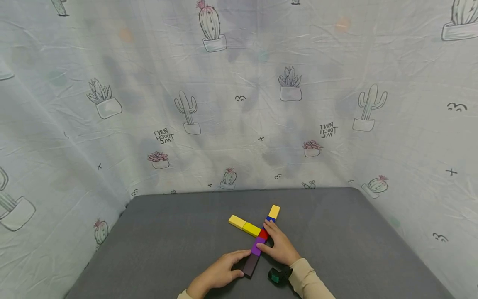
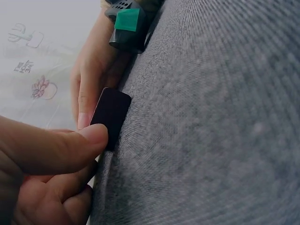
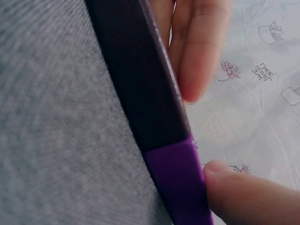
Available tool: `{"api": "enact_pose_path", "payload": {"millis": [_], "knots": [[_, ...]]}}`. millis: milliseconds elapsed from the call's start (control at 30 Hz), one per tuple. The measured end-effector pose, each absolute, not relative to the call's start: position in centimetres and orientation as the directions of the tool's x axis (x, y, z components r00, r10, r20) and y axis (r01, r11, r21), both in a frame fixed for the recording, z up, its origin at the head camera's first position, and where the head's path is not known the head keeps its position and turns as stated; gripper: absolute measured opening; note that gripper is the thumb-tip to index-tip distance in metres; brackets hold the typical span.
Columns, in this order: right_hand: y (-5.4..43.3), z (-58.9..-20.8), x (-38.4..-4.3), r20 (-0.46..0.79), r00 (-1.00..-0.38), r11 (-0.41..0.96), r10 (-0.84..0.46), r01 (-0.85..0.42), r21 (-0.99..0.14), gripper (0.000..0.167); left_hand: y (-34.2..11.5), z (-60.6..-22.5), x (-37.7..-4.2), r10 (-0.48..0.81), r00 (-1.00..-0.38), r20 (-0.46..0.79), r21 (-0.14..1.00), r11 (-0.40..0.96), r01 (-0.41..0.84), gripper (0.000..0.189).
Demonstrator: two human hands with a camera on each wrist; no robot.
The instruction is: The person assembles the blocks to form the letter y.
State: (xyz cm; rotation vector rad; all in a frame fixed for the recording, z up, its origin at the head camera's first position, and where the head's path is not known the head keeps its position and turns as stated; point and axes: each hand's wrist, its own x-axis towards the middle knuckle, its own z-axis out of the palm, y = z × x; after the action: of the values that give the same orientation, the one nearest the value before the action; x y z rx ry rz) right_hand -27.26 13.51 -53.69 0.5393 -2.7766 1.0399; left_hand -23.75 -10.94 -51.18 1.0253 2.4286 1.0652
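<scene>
Head view: on the grey tabletop [image 1: 168, 232] the left hand [image 1: 216, 274] lies with its fingers curled against the dark brown block [image 1: 251, 265], thumb and fingertips pinching its near end from the left. In the left wrist view the thumb [image 2: 70, 145] presses on that block's end face [image 2: 110, 117], and the other hand's finger lies along its far side. Just past those fingertips the row of blocks runs away and to the right: a purple block [image 1: 257, 247], a red block [image 1: 263, 234], a blue block [image 1: 270, 219] and a yellow block [image 1: 274, 211] at the far end. Two yellow blocks [image 1: 244, 225] branch off to the left from the red one, making a cross. The right hand [image 1: 280, 247] rests on the right side of the row, fingers fairly straight, one fingertip touching the purple block [image 3: 180, 183] as the right wrist view shows; the palm covers the row's right flank. A black wrist camera with a green patch [image 1: 277, 277] sits on the right wrist, near the dark block's end. A cactus-print cloth [image 1: 239, 95] hangs behind.
</scene>
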Motion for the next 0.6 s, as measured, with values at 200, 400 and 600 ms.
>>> {"api": "enact_pose_path", "payload": {"millis": [200, 400, 600], "knots": [[13.56, -53.72, -27.36, 0.250, -0.925, 0.697, -0.286, -0.380, -0.608, 0.078, -10.98, -51.40, -23.87, 0.713, -0.701, 0.023, 0.717, 0.477, 0.508, 0.055], [13.78, -53.98, -27.39, 0.230, -0.934, 0.710, -0.275, -0.358, -0.606, 0.078, -10.96, -51.80, -24.01, 0.718, -0.695, 0.045, 0.724, 0.456, 0.518, 0.057], [13.82, -54.19, -27.17, 0.247, -0.933, 0.678, -0.261, -0.359, -0.642, 0.077, -10.89, -52.07, -24.00, 0.717, -0.692, 0.083, 0.749, 0.414, 0.518, 0.054]]}}
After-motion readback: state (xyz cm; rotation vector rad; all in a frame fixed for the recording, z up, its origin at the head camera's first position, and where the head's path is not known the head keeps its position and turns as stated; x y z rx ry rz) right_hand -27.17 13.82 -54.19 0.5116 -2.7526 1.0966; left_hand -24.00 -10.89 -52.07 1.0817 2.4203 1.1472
